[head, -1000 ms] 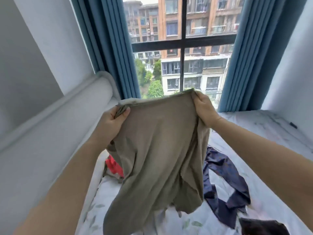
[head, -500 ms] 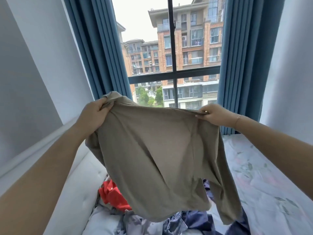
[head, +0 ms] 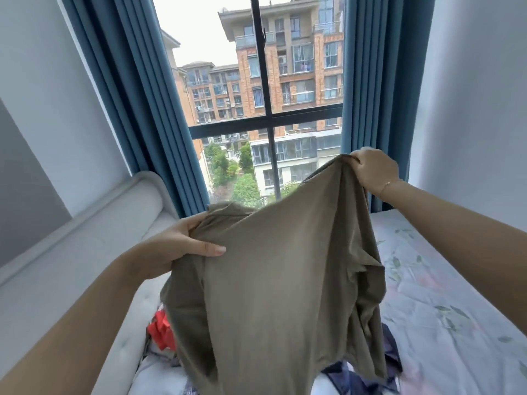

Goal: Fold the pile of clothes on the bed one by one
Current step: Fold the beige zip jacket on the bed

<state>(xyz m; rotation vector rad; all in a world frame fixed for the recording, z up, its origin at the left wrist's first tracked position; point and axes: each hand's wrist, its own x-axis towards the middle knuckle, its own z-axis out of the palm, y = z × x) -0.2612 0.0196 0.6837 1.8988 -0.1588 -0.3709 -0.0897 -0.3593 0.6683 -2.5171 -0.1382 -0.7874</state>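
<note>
Head view: both hands hold the shirt up over the bed, left hand pinching at 9 o'clock, right hand gripping at 1. Looks soft, light, floppy; best held by the shoulders.

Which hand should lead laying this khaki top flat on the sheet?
Probably right. The right hand pinches the khaki top high, above the bare floral sheet; the left hand grips lower, over the pile beside the headboard.

Blue curtains frame a dark-barred window facing brick apartment blocks, beside a white padded headboard.
</note>
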